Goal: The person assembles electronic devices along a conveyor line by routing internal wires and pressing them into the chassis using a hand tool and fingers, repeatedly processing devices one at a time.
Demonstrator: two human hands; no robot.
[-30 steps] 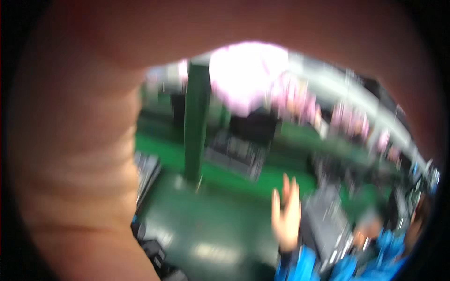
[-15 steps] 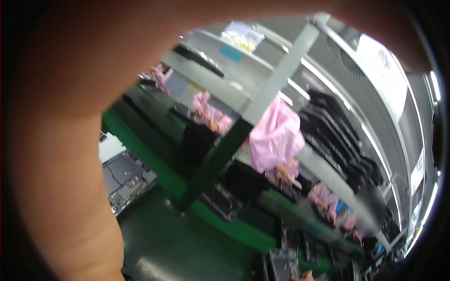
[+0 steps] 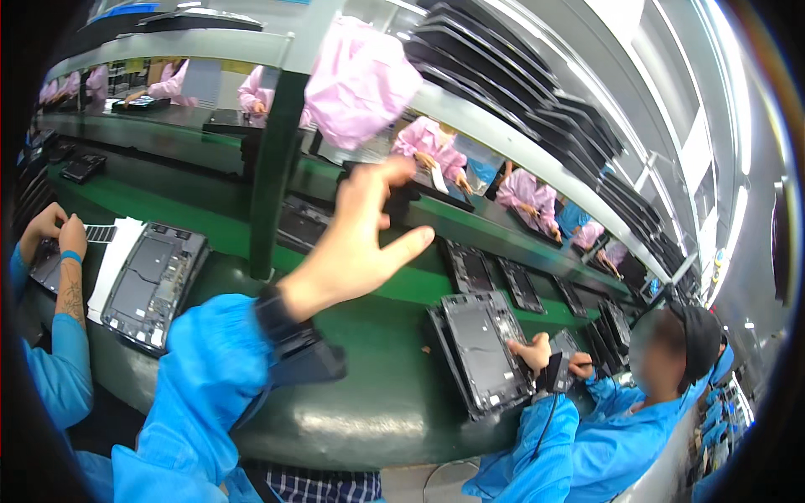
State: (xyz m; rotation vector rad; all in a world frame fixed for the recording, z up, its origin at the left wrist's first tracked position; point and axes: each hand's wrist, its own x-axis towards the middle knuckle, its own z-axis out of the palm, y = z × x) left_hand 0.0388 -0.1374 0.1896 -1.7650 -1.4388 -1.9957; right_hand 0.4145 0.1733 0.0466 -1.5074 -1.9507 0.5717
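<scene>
My left hand [image 3: 356,239] is raised above the green bench, fingers apart and thumb pointing right, holding nothing. It comes out of a blue sleeve with a black band at the wrist. A dark blocky thing [image 3: 310,360] shows below the wrist; whether it is worn or lies on the bench I cannot tell. Left of my sleeve is an opened laptop base [image 3: 151,285], its flat dark panels and circuit board exposed. To the right stands a stack of similar opened laptop bases [image 3: 486,348]. My right hand is out of view.
At far left, a co-worker's hands [image 3: 59,230] work beside white sheets [image 3: 113,264]. A co-worker in blue [image 3: 620,419] touches the right stack. A dark post [image 3: 277,176] rises from the bench; pink cloth [image 3: 365,80] hangs by it. Black trays [image 3: 495,71] fill the upper shelf.
A bare hand and arm close to the camera, covering the left and top, is gone; my left hand now shows farther off. The view has swung, bringing in the bench and both blue-sleeved co-workers.
</scene>
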